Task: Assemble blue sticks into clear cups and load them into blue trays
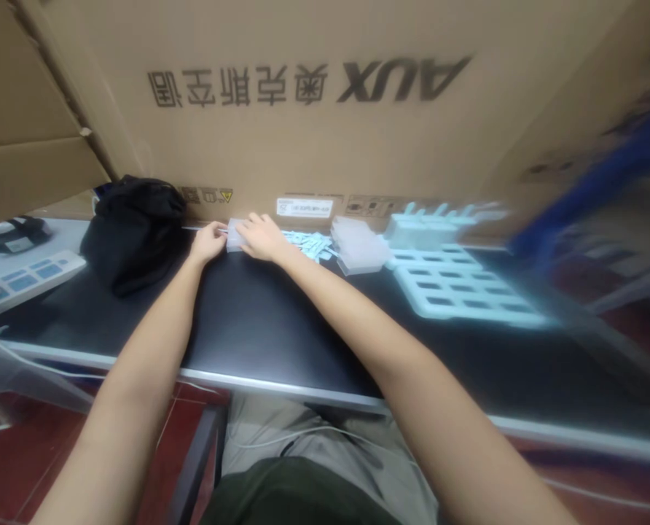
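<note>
**Position.** The clear box (236,239) lies at the far edge of the black surface (259,321), left of frame centre, close against the cardboard carton (325,146) standing behind it.

**Grip.** The left hand (208,243) has its grip closed on the left end of the box, fingers pinched around it. The right hand (263,237) lies over the right end with its fingers bent across the top. Whether its grip clamps the box or only rests on it cannot be told.

**Risks (judgement).**
- Both arms are at full reach, so control over the box is probably weak. A slip could push it against the carton.
- The loose pale blue parts (310,244) lie just right of the right hand. A sideways sweep of the wrist could scatter them toward the clear containers (358,246) or the slotted tray (450,284).
- The black bag (133,233) sits near the left hand. An outward movement of the elbow could drag it.

**Limits of view.**
- The right hand covers most of the box, so its contents and lid state are not visible.
- The right of the frame is smeared by motion. A blue object (598,182) there cannot be identified.
- The tray's far-right end is blurred.
- The small parts are too small to make out individually.
</note>
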Motion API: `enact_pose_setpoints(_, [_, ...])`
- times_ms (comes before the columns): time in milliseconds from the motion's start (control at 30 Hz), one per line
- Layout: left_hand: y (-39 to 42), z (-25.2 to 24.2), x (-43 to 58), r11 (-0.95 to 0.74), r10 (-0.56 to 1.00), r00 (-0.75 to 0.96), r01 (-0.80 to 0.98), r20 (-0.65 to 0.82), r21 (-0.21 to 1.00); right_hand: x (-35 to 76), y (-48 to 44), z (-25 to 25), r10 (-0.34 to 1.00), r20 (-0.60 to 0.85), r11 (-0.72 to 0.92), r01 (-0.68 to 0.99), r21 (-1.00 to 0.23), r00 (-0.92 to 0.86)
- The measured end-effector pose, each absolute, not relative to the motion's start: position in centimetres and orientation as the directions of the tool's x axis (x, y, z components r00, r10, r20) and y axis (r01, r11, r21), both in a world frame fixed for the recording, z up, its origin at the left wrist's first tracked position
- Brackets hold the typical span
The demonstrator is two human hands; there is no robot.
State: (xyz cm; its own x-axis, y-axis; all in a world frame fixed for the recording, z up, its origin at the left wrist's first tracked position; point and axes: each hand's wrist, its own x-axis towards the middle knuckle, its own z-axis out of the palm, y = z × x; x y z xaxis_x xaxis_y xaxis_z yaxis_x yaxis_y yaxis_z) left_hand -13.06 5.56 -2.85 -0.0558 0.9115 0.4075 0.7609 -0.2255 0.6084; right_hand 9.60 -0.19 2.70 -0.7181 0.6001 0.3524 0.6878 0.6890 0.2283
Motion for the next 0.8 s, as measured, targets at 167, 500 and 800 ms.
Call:
enact_pose_setpoints(167, [5.0,-2.1,-12.7,-0.284,0.862,-0.1,0.715,0.496,0.639,12.2,-0.9,4.7,0.557,0.393,0.706,0.667,0.239,-0.731])
enact_pose_setpoints(500, [2.2,-1.3,-10.6,-0.651,0.617,0.512,0.759,0.597,0.022,36.5,-0.5,4.8,0.647,0.752,0.14,0.949,-0.284,0.13])
enact_pose_setpoints(800, [2.5,-1.0,-10.7,-0.654,0.631,0.555,0.756,0.542,-0.012,47.7,-2.8,-0.6,0.639,0.596,-0.033,0.792,-0.61,0.486])
